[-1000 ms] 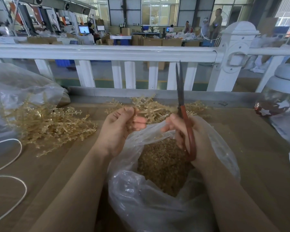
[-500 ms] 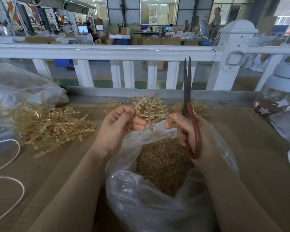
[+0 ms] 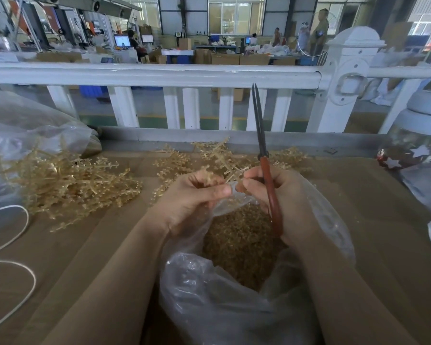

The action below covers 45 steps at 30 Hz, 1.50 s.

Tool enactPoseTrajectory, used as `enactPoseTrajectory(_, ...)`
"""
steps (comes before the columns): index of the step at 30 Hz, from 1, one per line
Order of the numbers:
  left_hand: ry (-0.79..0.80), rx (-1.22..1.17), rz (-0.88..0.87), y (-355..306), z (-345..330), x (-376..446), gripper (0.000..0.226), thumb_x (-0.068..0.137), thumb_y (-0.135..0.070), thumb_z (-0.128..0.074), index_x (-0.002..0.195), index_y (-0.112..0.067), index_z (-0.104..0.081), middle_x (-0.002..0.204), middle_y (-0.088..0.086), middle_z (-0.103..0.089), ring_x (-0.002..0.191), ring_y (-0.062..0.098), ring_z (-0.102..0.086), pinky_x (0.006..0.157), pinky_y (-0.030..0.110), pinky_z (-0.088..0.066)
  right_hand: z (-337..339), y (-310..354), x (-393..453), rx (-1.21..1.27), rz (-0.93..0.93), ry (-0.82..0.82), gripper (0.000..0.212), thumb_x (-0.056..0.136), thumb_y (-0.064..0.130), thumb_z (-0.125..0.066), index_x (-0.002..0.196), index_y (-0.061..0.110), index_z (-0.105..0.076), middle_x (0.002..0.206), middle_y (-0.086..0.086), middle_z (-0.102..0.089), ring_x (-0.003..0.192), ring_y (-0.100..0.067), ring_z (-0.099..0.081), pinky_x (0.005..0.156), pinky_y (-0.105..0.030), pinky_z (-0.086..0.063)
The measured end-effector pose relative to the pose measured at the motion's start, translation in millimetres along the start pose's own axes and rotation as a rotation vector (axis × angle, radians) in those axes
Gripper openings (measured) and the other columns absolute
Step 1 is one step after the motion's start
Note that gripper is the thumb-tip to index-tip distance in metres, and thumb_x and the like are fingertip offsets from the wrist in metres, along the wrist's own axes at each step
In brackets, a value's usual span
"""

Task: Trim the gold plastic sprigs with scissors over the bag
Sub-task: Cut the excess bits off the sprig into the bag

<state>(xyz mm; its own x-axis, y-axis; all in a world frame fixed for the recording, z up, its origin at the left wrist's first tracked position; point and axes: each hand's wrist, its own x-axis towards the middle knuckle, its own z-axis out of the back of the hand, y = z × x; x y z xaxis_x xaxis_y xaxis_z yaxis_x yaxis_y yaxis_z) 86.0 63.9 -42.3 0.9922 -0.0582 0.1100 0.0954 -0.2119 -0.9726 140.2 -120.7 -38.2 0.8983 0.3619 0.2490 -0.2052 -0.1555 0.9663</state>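
My left hand [image 3: 197, 195] pinches a gold plastic sprig [image 3: 230, 168] above the open mouth of a clear plastic bag [image 3: 222, 307] that holds several gold trimmings. My right hand [image 3: 281, 195] grips red-handled scissors [image 3: 265, 170], blades together and pointing up; its thumb and forefinger also touch the sprig's stem beside my left fingertips. Most of the sprig is hidden behind my fingers.
A heap of gold sprigs [image 3: 67, 183] lies at the left of the brown table, and more sprigs [image 3: 289, 156] lie behind my hands. A second clear bag [image 3: 23, 130] sits far left, white cord [image 3: 10, 245] loops below it. A white railing [image 3: 159, 73] runs behind. A jar [image 3: 418, 145] stands right.
The sprig has come down from in front of the railing base and now sits low between my two hands. My fingertips have closed together over the bag. The scissors stay upright.
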Motion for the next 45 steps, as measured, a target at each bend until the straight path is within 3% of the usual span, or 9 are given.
enactPoseTrajectory(5,-0.046,0.019,-0.01,3,-2,1,0.012,0.074,-0.013,-0.081,0.074,-0.016,-0.07,0.087,0.015,-0.072,0.075,0.022,-0.068,0.07,0.028,-0.058,-2,-9,3,-0.121,0.052,0.002,0.006,0.089,0.008,-0.073,0.095,0.007,-0.072,0.059,0.015,-0.065,0.054,0.003,-0.06,0.056,-0.009,-0.046)
enactPoseTrajectory(11,-0.093,0.025,-0.053,5,-4,2,0.006,0.079,-0.022,-0.076,0.078,-0.018,-0.072,0.09,0.015,-0.076,0.071,0.02,-0.073,0.061,0.024,-0.057,-3,-11,5,-0.171,0.023,-0.029,0.014,0.083,0.022,-0.08,0.093,0.015,-0.074,0.077,0.007,-0.071,0.079,-0.012,-0.069,0.08,-0.03,-0.055)
enactPoseTrajectory(19,-0.09,0.035,-0.067,7,-7,3,0.017,0.068,-0.015,-0.084,0.078,-0.009,-0.072,0.08,0.016,-0.071,0.062,0.016,-0.067,0.059,0.021,-0.054,-2,-15,6,-0.144,0.043,-0.01,0.014,0.082,0.02,-0.081,0.092,0.022,-0.072,0.074,0.012,-0.072,0.071,-0.001,-0.068,0.067,-0.013,-0.051)
enactPoseTrajectory(23,-0.106,-0.009,-0.023,9,-11,3,0.035,0.069,-0.01,-0.082,0.095,0.01,-0.069,0.073,0.012,-0.071,0.062,0.014,-0.067,0.059,0.02,-0.054,-2,-15,6,-0.14,0.063,-0.01,0.015,0.084,0.017,-0.08,0.096,0.018,-0.072,0.077,0.009,-0.072,0.076,-0.008,-0.07,0.073,-0.021,-0.054)
enactPoseTrajectory(27,-0.132,-0.034,-0.043,9,-9,2,0.015,0.068,-0.019,-0.085,0.077,-0.009,-0.077,0.076,0.013,-0.071,0.064,0.016,-0.067,0.059,0.022,-0.054,-2,-13,5,-0.109,0.058,0.005,0.029,0.071,0.034,-0.081,0.094,0.019,-0.072,0.076,0.01,-0.07,0.077,-0.009,-0.068,0.079,-0.031,-0.056)
enactPoseTrajectory(30,-0.166,-0.017,-0.065,10,-7,4,0.018,0.067,-0.022,-0.085,0.079,-0.011,-0.079,0.081,0.012,-0.075,0.073,0.019,-0.07,0.069,0.026,-0.057,-4,-14,6,-0.153,0.075,-0.01,0.021,0.077,0.026,-0.082,0.094,0.017,-0.072,0.076,0.01,-0.071,0.077,-0.006,-0.069,0.077,-0.024,-0.054)
enactPoseTrajectory(34,-0.298,-0.067,-0.178,7,-6,6,0.02,0.074,-0.015,-0.079,0.088,-0.001,-0.075,0.081,0.013,-0.075,0.075,0.018,-0.071,0.064,0.022,-0.054,-3,-13,5,-0.248,0.089,-0.06,0.047,0.063,0.057,-0.078,0.095,0.022,-0.071,0.078,0.014,-0.071,0.077,0.001,-0.067,0.067,-0.012,-0.05)
enactPoseTrajectory(38,-0.349,-0.096,-0.286,0,-2,4,0.012,0.075,-0.014,-0.074,0.084,-0.007,-0.076,0.081,0.01,-0.074,0.074,0.017,-0.07,0.065,0.023,-0.055,-2,-13,4,-0.426,0.102,-0.071,0.056,0.062,0.081,-0.071,0.093,0.034,-0.064,0.086,0.029,-0.067,0.083,0.007,-0.064,0.067,-0.017,-0.045)
enactPoseTrajectory(45,-0.359,0.013,-0.326,-1,5,1,0.007,0.083,-0.017,-0.07,0.082,-0.012,-0.076,0.084,0.01,-0.073,0.083,0.023,-0.066,0.081,0.035,-0.053,0,-19,1,-0.897,0.269,-0.058,0.057,0.062,0.09,-0.053,0.084,0.037,-0.049,0.075,0.023,-0.057,0.078,0.007,-0.058,0.055,-0.013,-0.042)
